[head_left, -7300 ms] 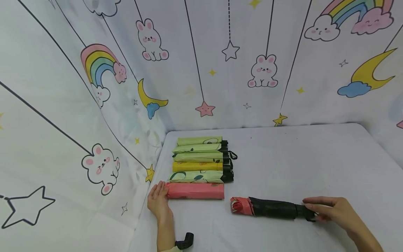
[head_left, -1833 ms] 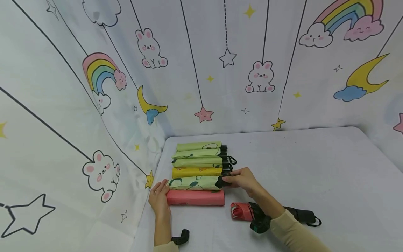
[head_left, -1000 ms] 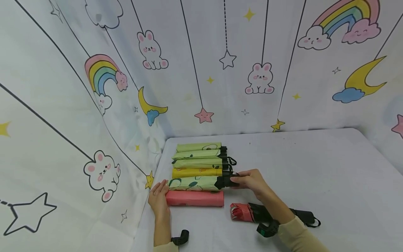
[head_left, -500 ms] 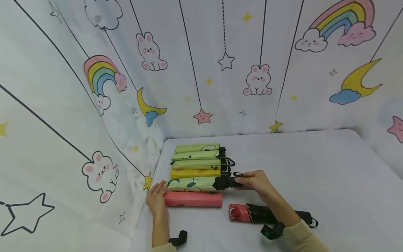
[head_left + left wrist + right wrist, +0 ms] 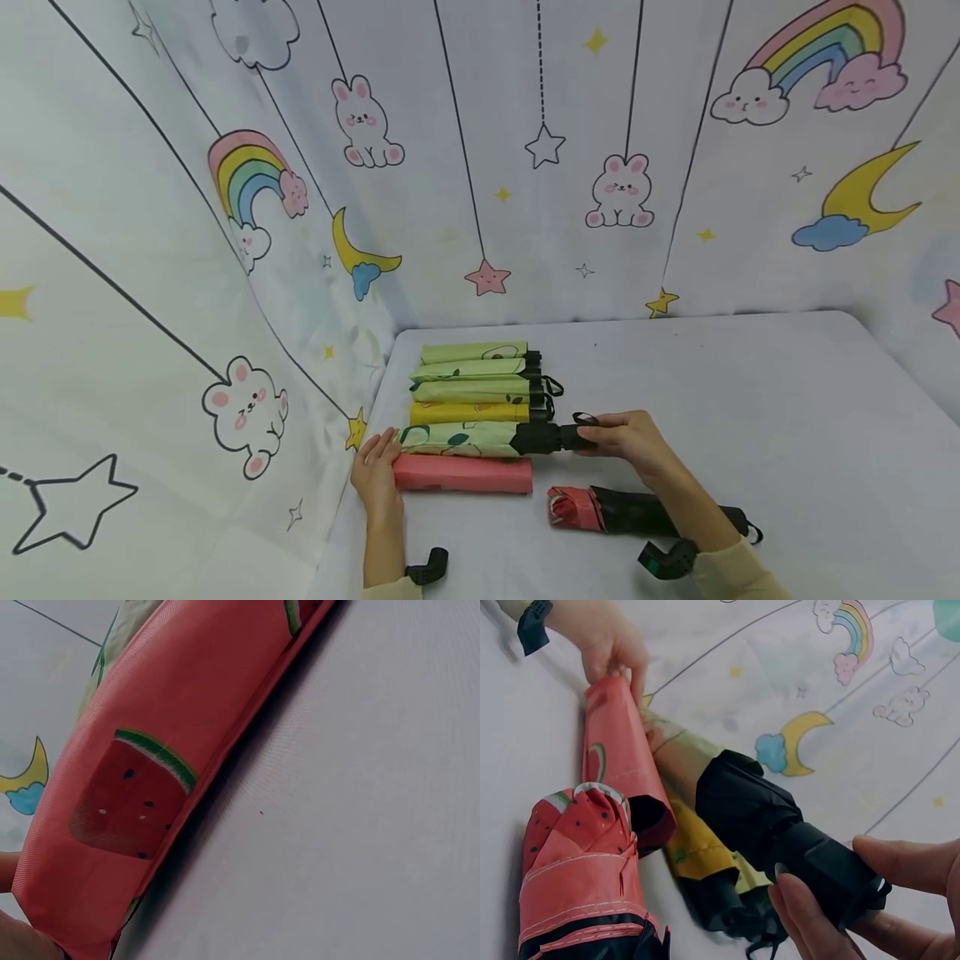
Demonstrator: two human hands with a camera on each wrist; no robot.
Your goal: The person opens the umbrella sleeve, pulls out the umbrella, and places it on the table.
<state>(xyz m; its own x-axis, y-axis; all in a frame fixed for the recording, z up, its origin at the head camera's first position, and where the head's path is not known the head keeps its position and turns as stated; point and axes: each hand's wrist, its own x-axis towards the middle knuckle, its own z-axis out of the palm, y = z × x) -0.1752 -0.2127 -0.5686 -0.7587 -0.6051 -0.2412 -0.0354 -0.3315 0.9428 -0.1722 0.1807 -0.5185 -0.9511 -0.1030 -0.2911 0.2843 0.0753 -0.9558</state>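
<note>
My right hand (image 5: 628, 442) pinches the black handle (image 5: 825, 874) of a folded umbrella, between thumb and fingers. Black umbrella fabric (image 5: 742, 799) shows between that handle and the light green avocado-print sleeve (image 5: 457, 438). At the left end of the sleeves, my left hand (image 5: 377, 472) grips the end of a red watermelon-print umbrella sleeve (image 5: 465, 473); its fingertips also reach the green sleeve's end. The red sleeve's near opening gapes in the right wrist view. In front of my right forearm's side lies a folded black-and-red umbrella (image 5: 633, 510), partly hidden by the arm.
Behind the avocado sleeve lie a yellow sleeved umbrella (image 5: 468, 412) and several green sleeved umbrellas (image 5: 472, 390), side by side with black handles to the right. A white cloth table (image 5: 787, 400) runs back to a printed curtain (image 5: 562, 250).
Earlier my right hand held the black-and-red umbrella's handle; it let go and took the avocado umbrella's handle. It has drawn that handle rightward, exposing more black. The left hand stayed.
</note>
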